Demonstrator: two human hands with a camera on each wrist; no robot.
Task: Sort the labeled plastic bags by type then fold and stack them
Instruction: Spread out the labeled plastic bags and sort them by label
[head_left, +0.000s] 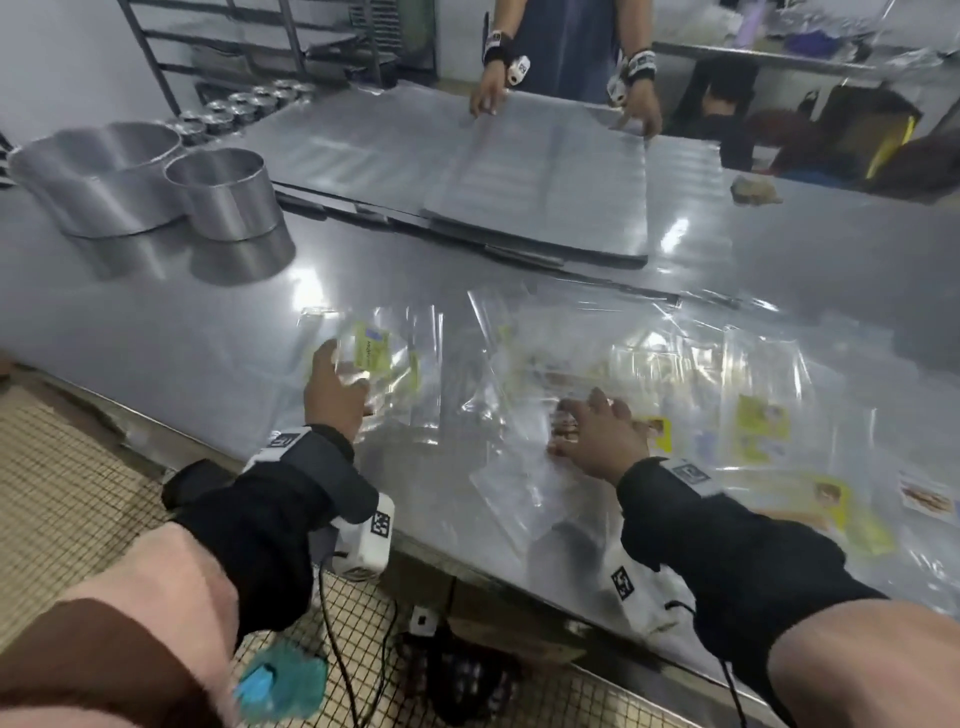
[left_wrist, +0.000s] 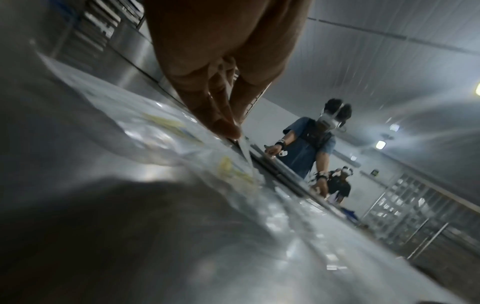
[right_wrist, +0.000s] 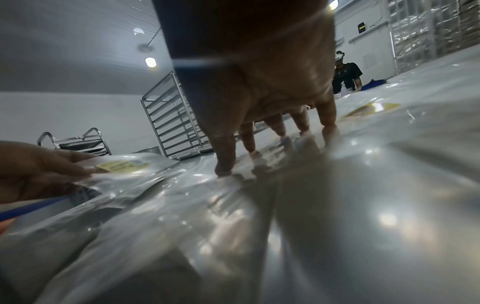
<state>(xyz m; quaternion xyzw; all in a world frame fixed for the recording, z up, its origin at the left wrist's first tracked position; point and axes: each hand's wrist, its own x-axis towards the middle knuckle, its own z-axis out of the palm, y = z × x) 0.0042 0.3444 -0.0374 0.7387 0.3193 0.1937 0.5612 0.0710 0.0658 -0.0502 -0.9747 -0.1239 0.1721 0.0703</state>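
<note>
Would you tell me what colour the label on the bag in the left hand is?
Yellow, with a small blue patch; the label shows best in the head view.

Loose bags (head_left: 649, 374) lie on the near table (head_left: 156, 322); metal rings (head_left: 135, 176) far left, sheets (head_left: 493, 171) behind.

I stand at a shiny steel desk (head_left: 156, 312) over tiled floor (head_left: 67, 467); white walls (right_wrist: 64, 111), a tall tray rack (right_wrist: 166, 123), round ceiling lamps (right_wrist: 150, 61) glowing overhead.
</note>
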